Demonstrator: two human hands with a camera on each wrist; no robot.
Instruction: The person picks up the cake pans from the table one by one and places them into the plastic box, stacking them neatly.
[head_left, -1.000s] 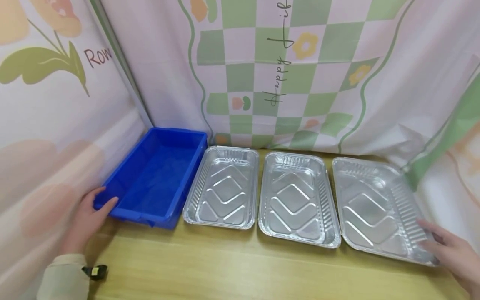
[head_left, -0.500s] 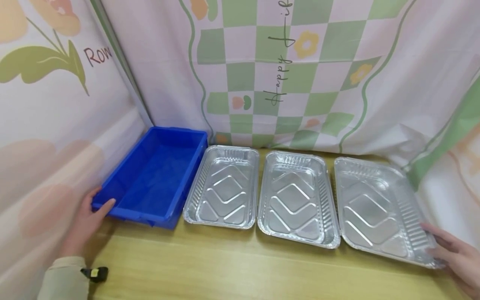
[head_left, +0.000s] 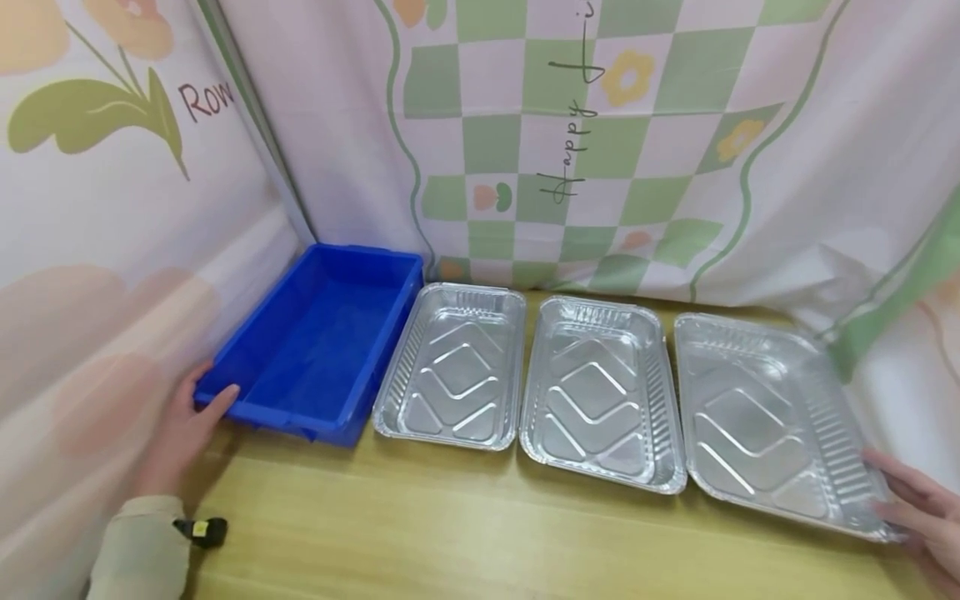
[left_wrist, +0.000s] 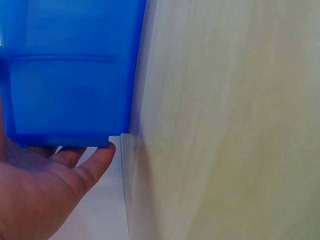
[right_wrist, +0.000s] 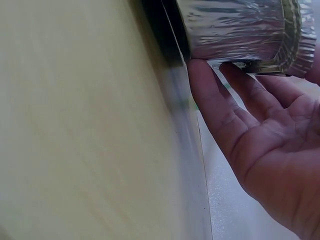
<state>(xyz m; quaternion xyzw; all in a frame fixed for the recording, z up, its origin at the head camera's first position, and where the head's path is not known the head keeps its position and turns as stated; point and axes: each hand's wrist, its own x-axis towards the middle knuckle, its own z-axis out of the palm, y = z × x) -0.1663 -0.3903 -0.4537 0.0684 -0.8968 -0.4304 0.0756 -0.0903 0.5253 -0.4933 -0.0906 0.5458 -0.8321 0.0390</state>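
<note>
At the left stands a blue plastic bin [head_left: 303, 354]. My left hand [head_left: 183, 425] grips its near left corner, the thumb over the rim and the other fingers along the outer wall [left_wrist: 92, 162]. To its right, three rectangular foil trays stand in a row: a left foil tray [head_left: 456, 375], a middle foil tray [head_left: 600, 400] and a right foil tray [head_left: 750, 425]. My right hand [head_left: 926, 517] holds the right foil tray by its near right corner. In the right wrist view, fingertips [right_wrist: 200, 70] touch that tray's crinkled outer side; the thumb is mostly hidden.
A pale wooden table [head_left: 465, 525] carries everything. Printed cloth [head_left: 585, 150] hangs behind the bin and trays and also along both sides. A black strap with a small buckle [head_left: 206, 532] sits by the left sleeve [head_left: 142, 550].
My right hand and the near right corner of the right foil tray have shifted a little rightward and toward me. The left hand stays on the bin; the head view has tilted slightly.
</note>
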